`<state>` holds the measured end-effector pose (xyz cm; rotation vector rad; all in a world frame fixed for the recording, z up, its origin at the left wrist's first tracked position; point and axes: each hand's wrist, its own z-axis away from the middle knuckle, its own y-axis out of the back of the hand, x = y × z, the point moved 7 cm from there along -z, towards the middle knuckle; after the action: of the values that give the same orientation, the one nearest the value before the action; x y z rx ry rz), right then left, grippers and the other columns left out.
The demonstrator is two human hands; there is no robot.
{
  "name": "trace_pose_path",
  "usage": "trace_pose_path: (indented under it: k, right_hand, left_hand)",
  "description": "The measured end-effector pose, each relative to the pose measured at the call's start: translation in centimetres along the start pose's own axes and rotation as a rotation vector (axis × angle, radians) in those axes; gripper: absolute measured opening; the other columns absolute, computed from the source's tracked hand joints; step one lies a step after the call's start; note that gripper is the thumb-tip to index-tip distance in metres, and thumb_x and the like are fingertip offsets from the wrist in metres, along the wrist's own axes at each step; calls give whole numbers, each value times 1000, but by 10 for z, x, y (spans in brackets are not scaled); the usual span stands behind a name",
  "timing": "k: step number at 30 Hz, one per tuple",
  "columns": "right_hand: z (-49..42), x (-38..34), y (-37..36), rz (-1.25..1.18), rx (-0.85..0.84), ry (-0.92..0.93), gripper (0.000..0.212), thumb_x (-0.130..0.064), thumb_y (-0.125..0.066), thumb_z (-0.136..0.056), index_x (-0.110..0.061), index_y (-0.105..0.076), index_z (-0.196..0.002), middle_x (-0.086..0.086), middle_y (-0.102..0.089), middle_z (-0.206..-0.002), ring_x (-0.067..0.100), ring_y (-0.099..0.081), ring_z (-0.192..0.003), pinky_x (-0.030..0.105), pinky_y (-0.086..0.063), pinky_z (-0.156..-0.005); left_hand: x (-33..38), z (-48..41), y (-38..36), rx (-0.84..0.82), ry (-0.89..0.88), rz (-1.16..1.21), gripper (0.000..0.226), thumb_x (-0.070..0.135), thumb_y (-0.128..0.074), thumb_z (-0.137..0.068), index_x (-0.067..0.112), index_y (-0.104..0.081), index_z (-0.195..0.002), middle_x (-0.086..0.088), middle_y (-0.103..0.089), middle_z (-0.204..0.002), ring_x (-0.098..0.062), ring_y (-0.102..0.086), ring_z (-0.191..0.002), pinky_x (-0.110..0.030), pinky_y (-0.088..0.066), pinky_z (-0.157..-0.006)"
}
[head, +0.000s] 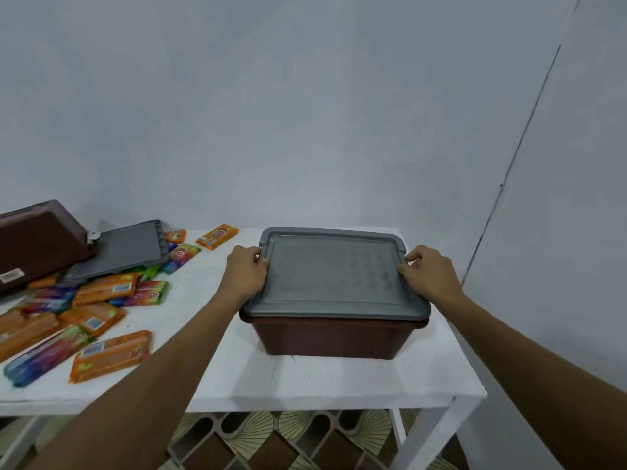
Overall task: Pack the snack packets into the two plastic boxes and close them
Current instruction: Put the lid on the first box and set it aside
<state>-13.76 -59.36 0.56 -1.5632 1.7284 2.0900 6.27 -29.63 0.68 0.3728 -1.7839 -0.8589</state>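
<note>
A brown plastic box (330, 337) stands on the right half of the white table (305, 381) with a grey lid (334, 274) lying flat on top. My left hand (246, 271) grips the lid's left edge and my right hand (429, 273) grips its right edge. A second brown box (37, 245) lies tilted at the far left, its grey lid (125, 251) loose beside it. Several orange and multicoloured snack packets (101, 317) are scattered over the table's left half.
A pale wall rises right behind the table, with a corner at the right. The table's right edge (475, 374) is close to the box. Patterned floor (271, 439) shows under the table.
</note>
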Motion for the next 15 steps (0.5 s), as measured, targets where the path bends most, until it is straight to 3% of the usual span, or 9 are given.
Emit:
trace_pose_path:
  k: [2, 5, 10, 12, 15]
  right_hand:
    - [9, 4, 2, -6, 29, -10, 23, -31, -61, -86, -21, -62, -106, 3, -66, -100, 23, -57, -90, 34, -48, -80]
    - [17, 3, 0, 22, 69, 23, 26, -32, -64, -86, -18, -66, -108, 7, -62, -108, 25, -59, -95, 36, -49, -79]
    - [21, 7, -7, -47, 54, -30, 23, -33, -58, -90, -21, -58, -110, 10, -58, -107, 23, -53, -80, 33, -41, -72]
    - [22, 10, -10, -72, 30, -47, 19, -34, -55, -91, -24, -54, -107, 9, -60, -102, 24, -56, -79, 35, -45, -73]
    - [23, 7, -10, -9, 18, -32, 20, -36, -53, -94, -24, -52, -110, 10, -61, -100, 27, -58, -81, 36, -47, -72]
  left_hand:
    - [-2, 4, -1, -3, -11, -62, 24, 20, -51, -90, 6, -70, -98, -23, -60, -99, -42, -57, -100, -45, -47, -86]
    - [-7, 11, 1, -8, 62, -77, 36, 24, -51, -96, 12, -59, -129, -18, -44, -135, -38, -38, -129, -46, -30, -109]
    - [-23, 21, -9, -91, 272, 201, 57, 30, -49, -99, 14, -29, -150, -13, -36, -152, -35, -43, -132, -45, -41, -104]
    - [-25, 23, -11, -88, 310, 227, 55, 30, -51, -98, 10, -35, -147, -13, -40, -150, -34, -47, -129, -44, -43, -101]
    - [-18, 22, -2, 14, 205, 118, 44, 27, -57, -95, 8, -52, -134, -15, -56, -136, -34, -57, -116, -45, -48, -99]
